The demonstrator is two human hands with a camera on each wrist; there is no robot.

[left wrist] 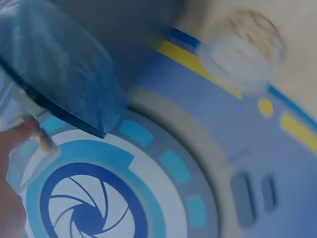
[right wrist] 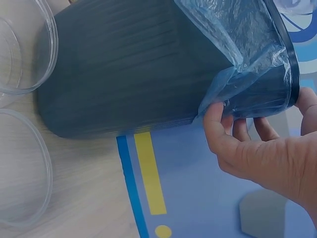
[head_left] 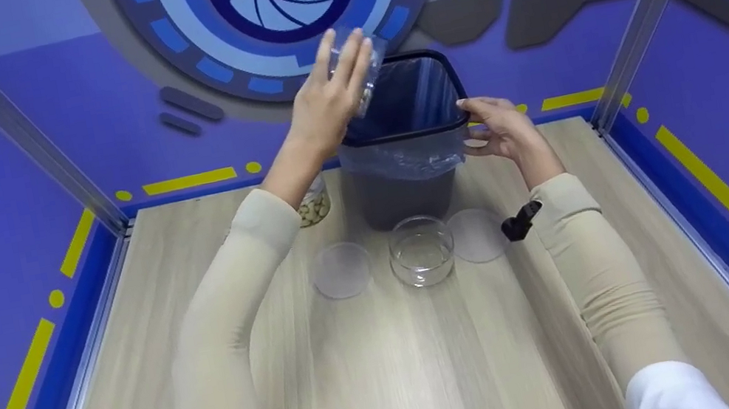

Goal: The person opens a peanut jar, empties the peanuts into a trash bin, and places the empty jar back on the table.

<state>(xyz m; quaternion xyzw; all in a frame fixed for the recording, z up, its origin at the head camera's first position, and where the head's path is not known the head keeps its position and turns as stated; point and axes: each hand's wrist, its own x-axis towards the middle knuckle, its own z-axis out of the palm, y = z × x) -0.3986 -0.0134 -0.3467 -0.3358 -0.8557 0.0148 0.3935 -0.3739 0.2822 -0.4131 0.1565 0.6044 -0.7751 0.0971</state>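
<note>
A dark trash can [head_left: 401,198] with a plastic liner [head_left: 409,159] folded over its rim stands at the back of the table. Over its left rim my left hand [head_left: 331,98] grips a clear plastic container [head_left: 376,56], tilted toward the can's mouth. A small beige piece [left wrist: 45,142] shows at that container in the left wrist view, too blurred to identify. My right hand [head_left: 505,127] holds the can's right edge, thumb at the rim and fingers against the liner [right wrist: 247,74] and side wall.
A clear round container [head_left: 422,254] sits in front of the can. One translucent lid [head_left: 341,271] lies to its left, another lid [head_left: 477,235] to its right. Partly behind my left forearm stands a clear jar of pale nuts [head_left: 314,207]. Printed blue-purple walls [head_left: 0,223] enclose the table.
</note>
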